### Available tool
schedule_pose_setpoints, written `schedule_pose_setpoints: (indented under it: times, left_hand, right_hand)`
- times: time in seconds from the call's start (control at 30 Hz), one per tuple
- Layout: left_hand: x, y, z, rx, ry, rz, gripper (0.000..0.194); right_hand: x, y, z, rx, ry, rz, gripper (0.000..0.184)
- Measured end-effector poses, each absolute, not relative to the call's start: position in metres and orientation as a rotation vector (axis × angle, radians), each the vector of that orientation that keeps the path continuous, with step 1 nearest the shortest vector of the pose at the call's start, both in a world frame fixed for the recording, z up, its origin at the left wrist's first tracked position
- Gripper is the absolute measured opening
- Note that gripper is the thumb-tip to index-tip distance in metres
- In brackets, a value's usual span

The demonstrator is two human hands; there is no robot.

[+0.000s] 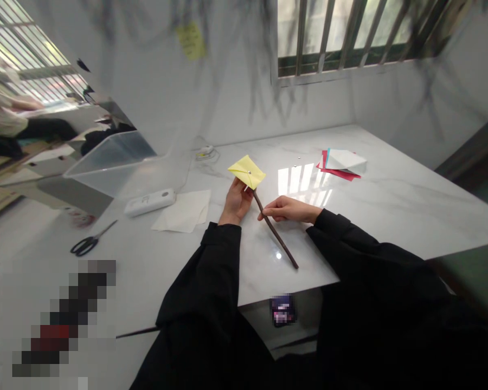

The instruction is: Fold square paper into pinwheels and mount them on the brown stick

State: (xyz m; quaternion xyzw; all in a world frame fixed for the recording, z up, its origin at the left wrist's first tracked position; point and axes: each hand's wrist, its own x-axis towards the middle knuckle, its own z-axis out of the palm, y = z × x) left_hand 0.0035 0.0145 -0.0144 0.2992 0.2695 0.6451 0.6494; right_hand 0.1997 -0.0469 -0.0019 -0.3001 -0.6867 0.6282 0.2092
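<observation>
A folded yellow paper shape [246, 171] with a small pin at its middle sits at the top of a thin dark stick [275, 232]. My left hand [236, 202] is closed round the stick's upper end, just under the paper. My right hand [289, 209] pinches the stick lower down, fingers pressed together. The stick slants down to the right, its lower end near the front edge of the white marble table [390, 206]. Both arms wear black sleeves.
White paper sheets [184, 211] and a white oblong device [149, 202] lie left of my hands, black scissors [90, 242] further left. A clear plastic bin [111, 162] stands at the back left. Red, blue and white papers [341, 163] lie at the back right. Another person sits far left.
</observation>
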Motion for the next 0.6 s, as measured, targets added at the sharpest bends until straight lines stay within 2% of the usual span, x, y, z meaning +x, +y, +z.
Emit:
schedule_pose_setpoints:
  times: [0.17,0.3,0.37,0.53,0.6]
  left_hand:
    - [0.005,0.016,-0.015,0.637,0.648,1.430,0.006]
    - [0.006,0.014,-0.013,0.677,0.700,1.384,0.009]
    - [0.006,0.012,-0.012,0.696,0.731,1.372,0.011]
    - [0.005,0.009,-0.015,0.729,0.726,1.339,0.013]
    - [0.005,0.009,-0.018,0.752,0.711,1.306,0.014]
  right_hand:
    - [0.197,-0.018,-0.006,-0.878,-1.347,1.941,0.040]
    - [0.187,0.010,-0.004,-0.837,-0.906,2.120,0.040]
    - [0.183,0.018,-0.005,-0.750,-0.818,2.156,0.035]
    - [0.181,0.017,-0.012,-0.700,-0.782,2.120,0.008]
    - [0.181,0.012,-0.014,-0.697,-0.821,2.068,0.010]
